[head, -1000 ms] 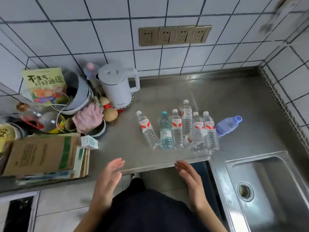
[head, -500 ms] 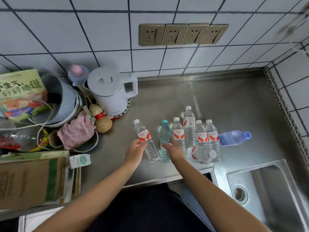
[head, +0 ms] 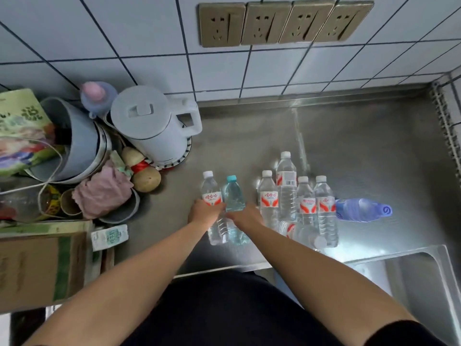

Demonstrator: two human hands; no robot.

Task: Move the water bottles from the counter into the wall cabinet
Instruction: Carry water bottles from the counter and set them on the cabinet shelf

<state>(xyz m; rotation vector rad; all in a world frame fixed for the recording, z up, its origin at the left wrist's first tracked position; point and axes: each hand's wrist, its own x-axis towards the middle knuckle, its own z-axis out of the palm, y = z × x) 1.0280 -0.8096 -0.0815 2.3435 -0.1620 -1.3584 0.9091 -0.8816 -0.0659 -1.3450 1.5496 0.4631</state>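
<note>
Several water bottles stand on the steel counter [head: 361,156]. My left hand [head: 204,213] grips a clear bottle with a red label and white cap [head: 211,193]. My right hand [head: 245,216] grips a bluish bottle with a teal cap [head: 234,196] right beside it. To the right stands a cluster of red-labelled bottles [head: 296,201], with one more lying on its side in front [head: 301,233]. A blue bottle [head: 361,210] lies on its side at the far right. The wall cabinet is out of view.
A white electric kettle [head: 152,126] stands behind left, next to a grey pot [head: 79,138], a pink cloth [head: 102,191], a gourd [head: 144,171] and a cardboard box [head: 42,265]. A sink [head: 424,283] lies at the lower right. Wall sockets [head: 282,23] sit above the counter.
Both hands rose from below the counter edge to the two leftmost bottles and closed round them. The two bottles now stand together, apart from the cluster. The camera moved nearer.
</note>
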